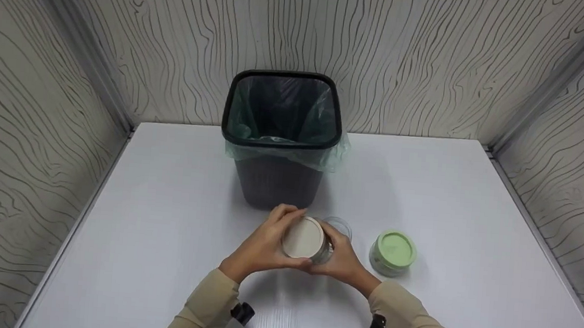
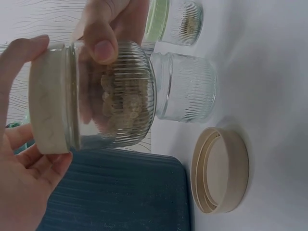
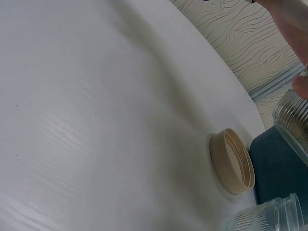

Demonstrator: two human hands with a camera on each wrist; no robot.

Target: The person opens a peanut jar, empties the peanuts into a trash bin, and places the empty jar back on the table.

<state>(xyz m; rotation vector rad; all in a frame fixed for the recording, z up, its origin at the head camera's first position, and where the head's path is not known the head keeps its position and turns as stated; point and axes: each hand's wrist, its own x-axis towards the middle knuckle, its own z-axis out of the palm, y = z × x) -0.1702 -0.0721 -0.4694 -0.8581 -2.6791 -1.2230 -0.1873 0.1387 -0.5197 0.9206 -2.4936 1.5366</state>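
Both hands hold a ribbed glass jar (image 2: 127,103) with brownish lumpy contents, raised above the table. My left hand (image 1: 264,242) grips its beige lid (image 2: 48,103), which sits on the jar's mouth. Around the glass body curls my right hand (image 1: 344,259), its thumb pressing the side. Behind the right hand stands a second glass jar (image 2: 190,89), lidless and clear, partly hidden in the head view. A loose beige lid (image 2: 237,168) lies on the table in both wrist views; the hands hide it from the head camera.
A dark bin (image 1: 277,183) with a greenish plastic liner (image 1: 292,156) stands just beyond the hands. Right of them is a glass jar with a green lid (image 1: 395,250), holding a little brownish matter. Wood-grain panels (image 1: 187,36) enclose the white table (image 1: 164,201) behind and at both sides.
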